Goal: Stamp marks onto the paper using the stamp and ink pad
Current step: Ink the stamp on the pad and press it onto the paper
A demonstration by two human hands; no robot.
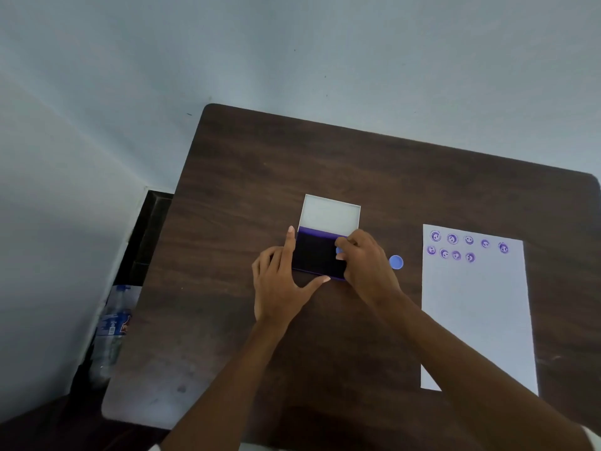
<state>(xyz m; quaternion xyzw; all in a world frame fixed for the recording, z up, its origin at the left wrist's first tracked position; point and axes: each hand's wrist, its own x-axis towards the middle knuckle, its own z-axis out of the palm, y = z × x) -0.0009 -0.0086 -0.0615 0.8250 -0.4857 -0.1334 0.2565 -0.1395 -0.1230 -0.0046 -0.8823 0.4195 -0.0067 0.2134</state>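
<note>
An open ink pad (pixel 314 253) with a dark purple inking surface and a raised white lid (pixel 330 213) lies mid-table. My left hand (pixel 283 281) rests flat against its left and front edges, fingers spread, steadying it. My right hand (pixel 367 265) pinches a small blue stamp (pixel 339 250) and holds it down on the pad's right part. A white sheet of paper (pixel 476 320) lies to the right, with several purple round face marks (pixel 468 247) near its top edge.
A small blue round cap (pixel 396 262) sits on the dark wooden table (pixel 244 177) between the pad and the paper. A plastic water bottle (pixel 112 330) stands on the floor beside the table's left edge, near a pale wall.
</note>
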